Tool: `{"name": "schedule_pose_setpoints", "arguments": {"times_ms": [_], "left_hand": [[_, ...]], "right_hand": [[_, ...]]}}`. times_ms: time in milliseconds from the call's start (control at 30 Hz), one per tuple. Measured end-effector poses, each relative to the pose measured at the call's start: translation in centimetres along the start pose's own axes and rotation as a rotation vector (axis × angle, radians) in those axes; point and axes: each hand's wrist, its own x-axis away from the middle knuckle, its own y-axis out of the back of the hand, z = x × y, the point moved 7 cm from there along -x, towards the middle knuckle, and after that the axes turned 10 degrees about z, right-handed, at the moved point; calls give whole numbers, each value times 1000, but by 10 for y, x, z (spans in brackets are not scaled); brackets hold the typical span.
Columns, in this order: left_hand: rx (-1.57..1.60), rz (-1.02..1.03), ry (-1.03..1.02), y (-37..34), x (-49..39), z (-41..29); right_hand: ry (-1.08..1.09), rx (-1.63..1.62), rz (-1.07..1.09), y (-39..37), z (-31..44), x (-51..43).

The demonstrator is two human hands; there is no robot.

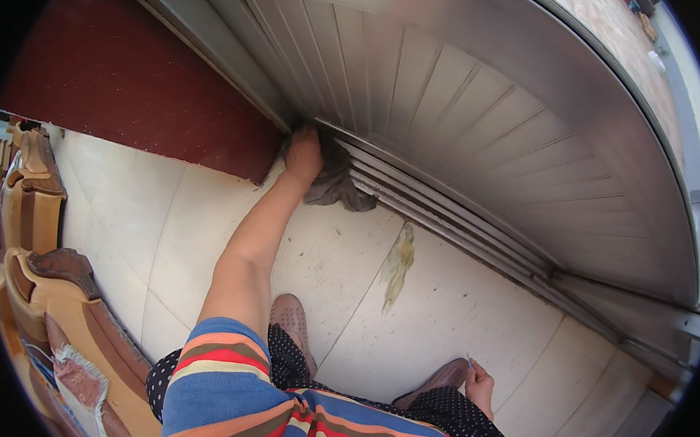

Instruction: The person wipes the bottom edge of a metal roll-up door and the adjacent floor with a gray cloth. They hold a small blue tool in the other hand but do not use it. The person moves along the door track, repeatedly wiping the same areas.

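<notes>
My left hand (305,152) reaches to the far corner of a sliding door's metal track (435,197) and presses a dark grey cloth (331,184) there. Part of the cloth bunches over the track's edge onto the tiles, and my fingertips are partly hidden in the corner. Low at the right, beside my shoe, my right hand (480,382) pinches a thin, slim object (470,361) pointing up; it is too small to name. Above the track stands a ribbed metal door panel (430,91).
A dark red wall panel (154,80) borders the corner on the left. Pale floor tiles (335,259) carry dirt specks and a greenish-yellow smear (399,263). Carved wooden seats (50,296) line the left side. My shoes (288,317) stand on the tiles.
</notes>
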Motion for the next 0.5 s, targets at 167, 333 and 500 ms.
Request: {"name": "schedule_pose_setpoints", "arguments": {"times_ms": [167, 333, 500], "left_hand": [[-226, 404, 59, -24, -28, 16], [-149, 317, -114, -4, -30, 13], [23, 209, -369, -4, 1, -52]], "right_hand": [[67, 7, 38, -8, 3, -5], [-11, -53, 80, -11, -3, -6], [-6, 31, 24, 2, -2, -8]]}}
